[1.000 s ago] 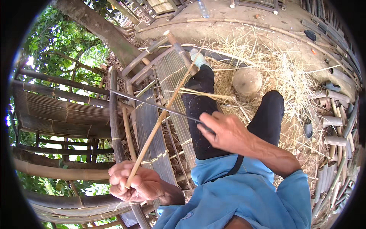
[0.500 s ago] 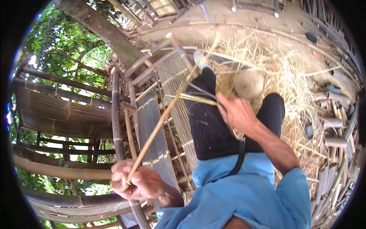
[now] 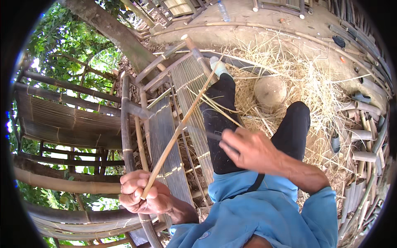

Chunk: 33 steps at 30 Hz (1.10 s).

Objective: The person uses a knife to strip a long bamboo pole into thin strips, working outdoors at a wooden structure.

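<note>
My left hand (image 3: 144, 193) is closed around the near end of a long, slim bamboo strip (image 3: 178, 130). From there the strip slants up and right, past my knee. A knife (image 3: 211, 134) is in my right hand (image 3: 253, 151), its thin grey blade blurred and pointing left toward the strip's middle. Whether the blade touches the strip, I cannot tell. Several thin pale slivers (image 3: 217, 106) lie across my dark-trousered left thigh, beyond the knife; their near ends pass behind my right hand.
Slatted bamboo benches (image 3: 188, 74) stand along my left, with bamboo posts (image 3: 126, 124) beside them. Pale shavings (image 3: 306, 82) cover the ground ahead around a round wooden block (image 3: 270, 91). Cut bamboo pieces (image 3: 364, 155) are piled at right. A plastic bottle (image 3: 223, 11) stands far ahead.
My right hand and the knife have moved nearer to me and slightly left, away from the slivers on my thigh. The strip's far end has swung a little left; my left hand keeps its hold.
</note>
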Available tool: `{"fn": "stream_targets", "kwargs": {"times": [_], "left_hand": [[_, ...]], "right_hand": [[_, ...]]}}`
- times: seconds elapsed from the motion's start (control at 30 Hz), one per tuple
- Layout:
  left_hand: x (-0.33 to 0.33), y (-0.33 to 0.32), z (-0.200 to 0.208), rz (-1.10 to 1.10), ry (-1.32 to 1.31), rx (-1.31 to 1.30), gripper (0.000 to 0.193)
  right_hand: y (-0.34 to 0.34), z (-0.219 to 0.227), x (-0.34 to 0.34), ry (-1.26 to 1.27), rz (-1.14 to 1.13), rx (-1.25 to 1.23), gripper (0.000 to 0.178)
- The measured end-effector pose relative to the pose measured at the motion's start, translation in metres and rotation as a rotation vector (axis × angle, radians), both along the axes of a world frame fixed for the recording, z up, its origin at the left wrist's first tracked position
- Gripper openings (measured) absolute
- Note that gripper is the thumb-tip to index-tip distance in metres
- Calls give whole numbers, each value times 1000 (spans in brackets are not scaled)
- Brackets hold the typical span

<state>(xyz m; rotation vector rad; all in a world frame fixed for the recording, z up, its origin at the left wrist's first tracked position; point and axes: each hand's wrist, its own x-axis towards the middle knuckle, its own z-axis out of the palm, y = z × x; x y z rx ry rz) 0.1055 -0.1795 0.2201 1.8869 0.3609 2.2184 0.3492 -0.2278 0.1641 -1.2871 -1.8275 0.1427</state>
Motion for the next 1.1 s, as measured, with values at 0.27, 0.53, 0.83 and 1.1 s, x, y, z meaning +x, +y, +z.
{"fn": "stream_targets", "kwargs": {"times": [0.27,0.53,0.83,1.1], "left_hand": [[-5,-6,2,-102,67,-14,21],[29,-6,0,116,-99,-8,19],[33,-1,-15,147,-158,-72,24],[17,-4,-10,99,-211,-122,22]], "right_hand": [[3,-14,19,-76,-68,29,14],[20,-24,29,45,-139,-6,18],[19,-22,13,-3,-45,-23,24],[-6,-11,-16,17,28,55,23]]}}
